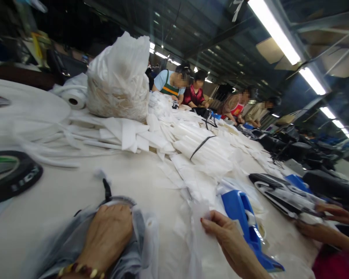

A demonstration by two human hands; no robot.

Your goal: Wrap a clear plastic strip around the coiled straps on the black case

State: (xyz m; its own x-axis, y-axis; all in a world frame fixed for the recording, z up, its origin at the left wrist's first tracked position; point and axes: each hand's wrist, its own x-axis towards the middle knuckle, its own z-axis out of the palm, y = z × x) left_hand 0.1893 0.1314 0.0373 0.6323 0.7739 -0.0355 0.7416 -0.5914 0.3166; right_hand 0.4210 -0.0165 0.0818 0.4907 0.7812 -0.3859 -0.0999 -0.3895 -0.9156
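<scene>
My left hand, with a beaded bracelet at the wrist, is down in a grey cloth item that looks like a bag with a dark strap end. Its knuckles are bent and its fingers are hidden in the cloth. My right hand pinches the edge of a thin, translucent white strip between thumb and fingers. Just right of this hand stands a blue tape dispenser. The grey item and the strip are partly blurred.
White strips, a bundle tied with black cord and a large stuffed plastic bag cover the table's far part. A black tape roll lies left. At right, another person's hands hold a black-and-white item. Several people work farther back.
</scene>
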